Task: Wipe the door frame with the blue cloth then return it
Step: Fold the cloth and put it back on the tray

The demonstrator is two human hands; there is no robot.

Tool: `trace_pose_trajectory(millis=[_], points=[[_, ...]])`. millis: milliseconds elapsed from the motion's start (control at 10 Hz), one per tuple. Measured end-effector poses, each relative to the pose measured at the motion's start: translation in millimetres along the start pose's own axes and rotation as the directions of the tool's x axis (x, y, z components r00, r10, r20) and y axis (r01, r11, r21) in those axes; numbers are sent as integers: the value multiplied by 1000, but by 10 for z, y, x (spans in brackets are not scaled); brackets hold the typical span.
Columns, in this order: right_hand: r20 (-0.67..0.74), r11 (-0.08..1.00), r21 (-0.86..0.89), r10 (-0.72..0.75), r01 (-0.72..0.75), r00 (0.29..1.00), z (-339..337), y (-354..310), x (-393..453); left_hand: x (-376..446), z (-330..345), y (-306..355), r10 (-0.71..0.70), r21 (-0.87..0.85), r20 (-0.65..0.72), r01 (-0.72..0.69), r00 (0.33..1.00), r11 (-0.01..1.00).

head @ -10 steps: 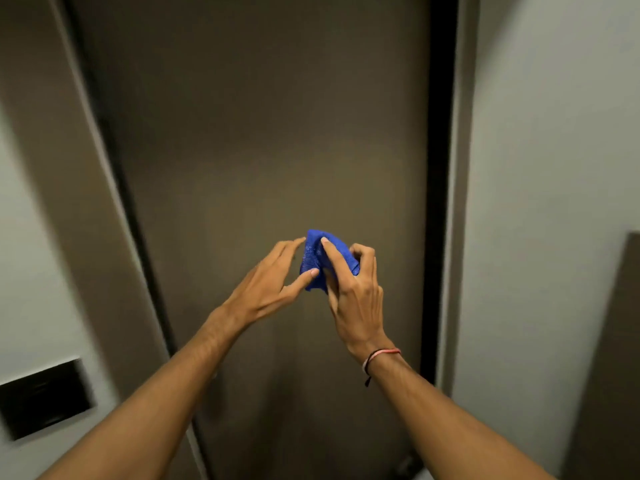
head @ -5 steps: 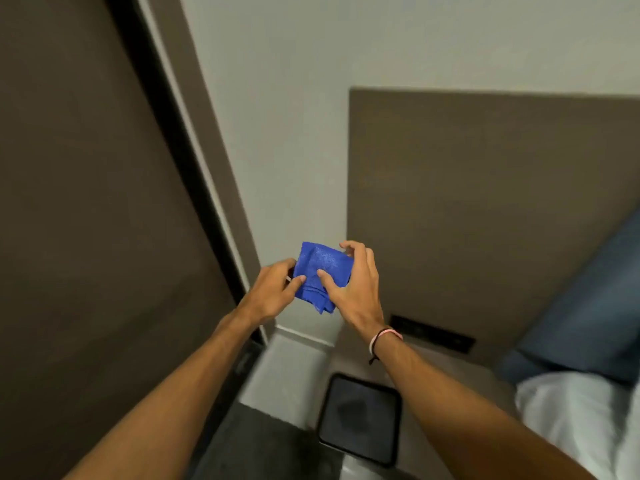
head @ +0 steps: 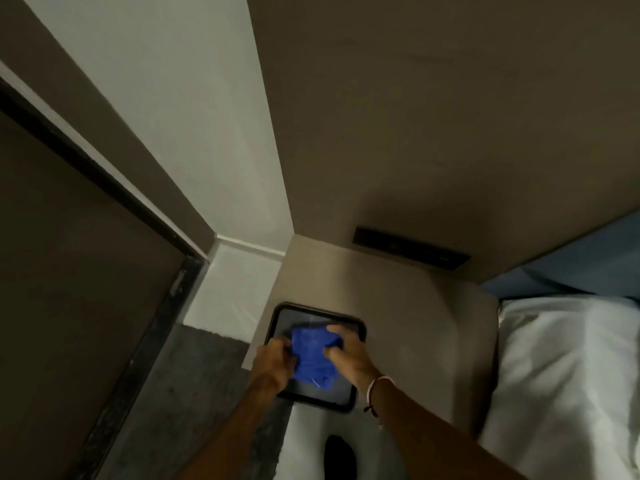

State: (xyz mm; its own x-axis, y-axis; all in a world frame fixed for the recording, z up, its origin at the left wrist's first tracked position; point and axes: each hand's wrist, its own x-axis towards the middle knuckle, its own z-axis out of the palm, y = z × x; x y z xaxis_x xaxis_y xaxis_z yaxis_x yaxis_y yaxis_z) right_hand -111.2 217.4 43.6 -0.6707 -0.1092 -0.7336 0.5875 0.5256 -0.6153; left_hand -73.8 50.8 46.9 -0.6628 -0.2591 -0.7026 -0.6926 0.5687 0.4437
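The folded blue cloth (head: 311, 358) is low over a dark square tray (head: 277, 318) on a bedside table, and I cannot tell whether it touches the tray. My left hand (head: 273, 365) grips its left edge and my right hand (head: 346, 355) grips its right edge, both with fingers closed on the fabric. The brown door frame (head: 114, 168) runs diagonally at the left, next to the dark door (head: 69, 289).
The beige bedside table (head: 415, 323) carries the tray. A black switch panel (head: 408, 252) sits on the brown headboard behind it. A white pillow (head: 571, 375) lies at the right. Grey carpet (head: 194, 393) lies between door and table.
My view has swung from the door to the right and down. Both hands have carried the cloth down from chest height to the tray on the bedside table.
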Motion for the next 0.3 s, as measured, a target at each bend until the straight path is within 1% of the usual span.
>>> trace_pose_trajectory(millis=[100, 200, 300], points=[[196, 901, -417, -41, 121, 980, 115, 118, 106, 85, 198, -164, 38, 73, 70, -43, 997, 996], [327, 449, -826, -113, 341, 938, 130, 132, 102, 20, 241, -247, 147, 482, 144, -199, 979, 853], [318, 344, -871, -152, 352, 936, 119, 90, -3, -82, 203, -249, 184, 621, 116, -216, 976, 754]])
